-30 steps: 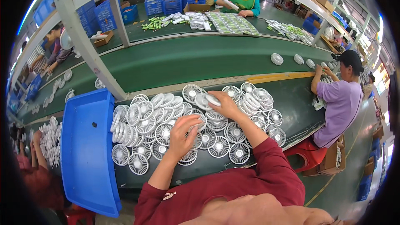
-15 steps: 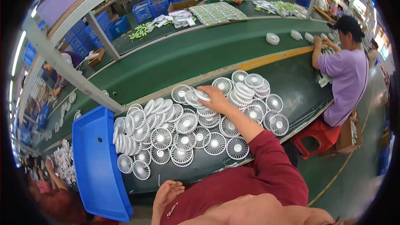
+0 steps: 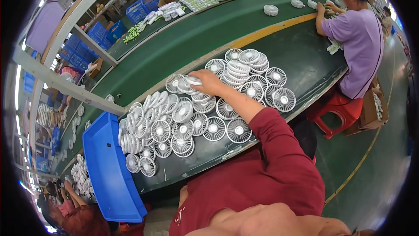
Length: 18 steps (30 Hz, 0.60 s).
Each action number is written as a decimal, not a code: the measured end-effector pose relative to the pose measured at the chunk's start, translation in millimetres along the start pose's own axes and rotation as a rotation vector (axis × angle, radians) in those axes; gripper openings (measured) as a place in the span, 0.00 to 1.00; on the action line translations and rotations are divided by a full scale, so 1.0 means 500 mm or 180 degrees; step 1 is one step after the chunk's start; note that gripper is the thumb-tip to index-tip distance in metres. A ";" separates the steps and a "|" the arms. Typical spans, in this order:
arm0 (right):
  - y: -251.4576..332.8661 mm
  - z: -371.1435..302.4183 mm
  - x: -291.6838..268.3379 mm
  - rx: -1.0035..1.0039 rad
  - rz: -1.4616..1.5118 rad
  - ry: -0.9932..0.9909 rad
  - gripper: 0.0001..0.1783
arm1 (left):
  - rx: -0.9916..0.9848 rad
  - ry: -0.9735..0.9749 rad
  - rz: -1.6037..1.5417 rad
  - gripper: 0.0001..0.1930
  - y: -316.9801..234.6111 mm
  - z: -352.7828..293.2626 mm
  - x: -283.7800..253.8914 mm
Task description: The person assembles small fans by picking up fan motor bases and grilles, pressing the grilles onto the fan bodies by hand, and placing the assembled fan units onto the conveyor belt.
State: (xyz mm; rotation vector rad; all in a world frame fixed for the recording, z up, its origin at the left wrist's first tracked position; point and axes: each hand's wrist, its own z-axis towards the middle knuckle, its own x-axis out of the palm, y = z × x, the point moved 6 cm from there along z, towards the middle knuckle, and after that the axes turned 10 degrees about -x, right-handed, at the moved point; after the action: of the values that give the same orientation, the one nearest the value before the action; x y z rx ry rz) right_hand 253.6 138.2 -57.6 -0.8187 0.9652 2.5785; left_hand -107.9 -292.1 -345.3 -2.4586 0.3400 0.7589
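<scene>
Many round white plastic fan grilles (image 3: 161, 130) lie heaped and overlapping on the dark green bench in front of me. My right hand (image 3: 208, 83) reaches over the far side of the heap, its fingers closed around a white fan grille (image 3: 193, 80). More grilles lie right under that hand, and a stack of fan grilles (image 3: 238, 71) stands just to its right. Only a sliver of my left hand (image 3: 183, 194) shows at the bench's near edge, beside my dark red shirt; its fingers are hidden.
An empty-looking blue plastic tray (image 3: 111, 166) sits at the left end of the heap. Beyond the bench runs a green conveyor belt (image 3: 174, 52) carrying some white parts. A co-worker in a purple shirt (image 3: 360, 44) sits at right on a red stool (image 3: 336, 113). A metal post (image 3: 65, 83) slants at left.
The whole view has shifted, with the heap now appearing higher. My right hand stays on the grille at the far side. My left hand has dropped mostly out of sight behind my shirt.
</scene>
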 end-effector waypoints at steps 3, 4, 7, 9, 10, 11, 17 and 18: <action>-0.005 -0.005 -0.007 0.0056 0.0033 0.0054 0.26 | 0.0326 0.0368 0.0035 0.10 -0.025 -0.028 0.017; -0.015 -0.005 -0.010 0.0003 0.0084 -0.0104 0.25 | 0.0418 0.0478 0.0038 0.10 -0.033 -0.043 0.021; -0.020 -0.001 -0.004 -0.0036 0.0125 -0.0069 0.26 | 0.0670 0.0763 -0.0001 0.10 -0.053 -0.084 0.014; -0.018 0.005 0.010 -0.0034 0.0030 0.0030 0.24 | 0.0816 0.0916 -0.0076 0.11 -0.070 -0.114 0.005; -0.023 0.009 0.016 -0.0043 0.0070 0.0113 0.24 | 0.0880 0.0971 -0.0150 0.11 -0.077 -0.135 0.001; -0.028 0.007 0.019 0.0009 0.0043 0.0087 0.25 | 0.0940 0.1006 -0.0255 0.11 -0.084 -0.156 0.001; -0.013 -0.004 -0.021 0.0158 0.0076 0.0075 0.25 | 0.1372 0.0991 -0.1111 0.11 -0.172 -0.263 -0.013; -0.006 0.000 -0.017 0.0157 0.0129 0.0109 0.25 | 0.1475 0.0965 -0.1253 0.12 -0.236 -0.269 -0.011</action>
State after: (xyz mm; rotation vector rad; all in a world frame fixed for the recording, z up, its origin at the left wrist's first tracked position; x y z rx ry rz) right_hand 261.5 140.1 -54.1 -0.8410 1.0614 2.5717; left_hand -7.5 -270.4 -198.8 -2.0943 0.1137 0.1191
